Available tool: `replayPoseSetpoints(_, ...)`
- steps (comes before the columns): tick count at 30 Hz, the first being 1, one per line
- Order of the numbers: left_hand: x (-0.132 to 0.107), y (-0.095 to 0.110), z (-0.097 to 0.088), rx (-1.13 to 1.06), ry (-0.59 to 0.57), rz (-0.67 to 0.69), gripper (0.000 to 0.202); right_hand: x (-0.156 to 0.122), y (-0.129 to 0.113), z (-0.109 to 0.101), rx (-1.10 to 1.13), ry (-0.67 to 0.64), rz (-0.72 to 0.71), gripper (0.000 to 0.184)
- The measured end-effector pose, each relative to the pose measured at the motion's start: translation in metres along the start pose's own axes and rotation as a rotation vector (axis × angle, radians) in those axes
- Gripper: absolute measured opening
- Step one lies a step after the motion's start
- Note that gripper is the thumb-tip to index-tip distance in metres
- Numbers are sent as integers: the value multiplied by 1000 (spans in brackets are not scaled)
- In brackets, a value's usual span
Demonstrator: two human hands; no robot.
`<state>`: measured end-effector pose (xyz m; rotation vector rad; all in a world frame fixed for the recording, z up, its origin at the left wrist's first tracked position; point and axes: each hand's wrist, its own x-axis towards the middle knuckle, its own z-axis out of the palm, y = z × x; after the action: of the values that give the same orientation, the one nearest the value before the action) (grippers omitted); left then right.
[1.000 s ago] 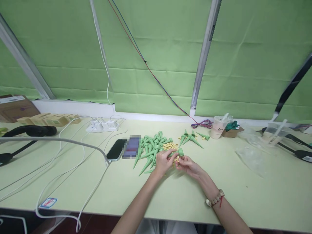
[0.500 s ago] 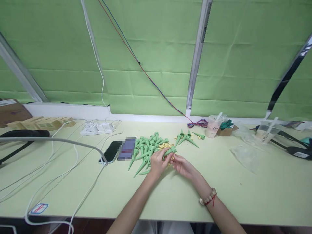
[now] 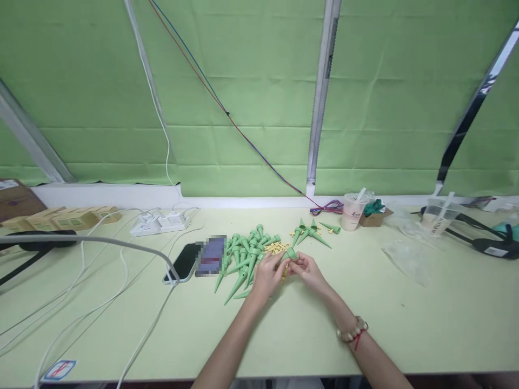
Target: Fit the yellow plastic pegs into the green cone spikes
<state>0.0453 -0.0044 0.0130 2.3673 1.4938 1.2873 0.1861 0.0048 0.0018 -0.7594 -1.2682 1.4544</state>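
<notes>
My left hand (image 3: 267, 276) is closed around a green cone-shaped spike (image 3: 289, 253), its wide end sticking out past the fingers. My right hand (image 3: 306, 269) pinches at that wide end, fingers pressed together; what it holds is too small to make out. Just behind the hands lies a pile of green spikes (image 3: 243, 256) with small yellow pieces (image 3: 275, 247) scattered beside it. A smaller group of green spikes (image 3: 310, 232) lies farther back to the right.
A phone (image 3: 184, 262) on a white cable lies left of the pile, with a power strip (image 3: 160, 222) behind it. A drink cup (image 3: 351, 212), a small cardboard box (image 3: 373, 217), clear plastic bags (image 3: 407, 259) and a second cup (image 3: 437, 219) stand right. Small boxes (image 3: 65, 218) sit far left.
The view has shifted a little. My right hand has closed in on the wide end of the spike held by my left hand; both hands stay together in front of the pile.
</notes>
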Motion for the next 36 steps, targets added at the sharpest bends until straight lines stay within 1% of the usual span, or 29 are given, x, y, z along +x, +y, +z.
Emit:
replayPoseSetpoints(3,-4,5,7,43,-19,-138,33,-2,0,0,-216,137,-156,28)
replayPoseSetpoints(6,-9,10,13,49,-93,-246,37,-6,2,-1,-468,180,-292,18)
replayPoseSetpoints(8,-10,13,15,26,-129,-295,40,-8,4,-1,-550,199,-341,16)
replayPoseSetpoints(9,-11,13,15,14,-134,-310,41,-8,6,-2,-553,209,-346,15)
replayPoseSetpoints(11,-11,14,15,-5,-121,-332,42,-7,7,-1,-483,215,-306,16)
replayPoseSetpoints(12,-11,14,15,-13,-108,-344,42,-5,8,-1,-413,197,-261,19)
replayPoseSetpoints(15,-11,13,15,-70,-88,-385,44,-3,10,2,-182,60,-70,31)
replayPoseSetpoints(17,-10,13,15,-132,-81,-392,43,-2,12,5,-63,-25,28,36)
replayPoseSetpoints(19,-10,13,15,-178,-50,-374,41,-2,12,8,54,-64,100,41)
replayPoseSetpoints(21,-11,13,14,-195,-21,-354,40,-3,12,8,158,-71,154,44)
replayPoseSetpoints(23,-11,13,13,-209,-31,-345,40,-4,10,6,194,-61,179,42)
replayPoseSetpoints(25,-11,13,13,-236,-65,-342,40,-5,8,3,176,-42,182,37)
replayPoseSetpoints(28,-10,11,13,-266,-104,-351,43,-5,6,1,151,-29,186,36)
replayPoseSetpoints(31,-10,11,12,-258,-123,-370,48,-3,7,2,137,-21,164,38)
replayPoseSetpoints(36,-12,13,11,-272,-120,-395,51,1,10,5,98,-1,115,39)
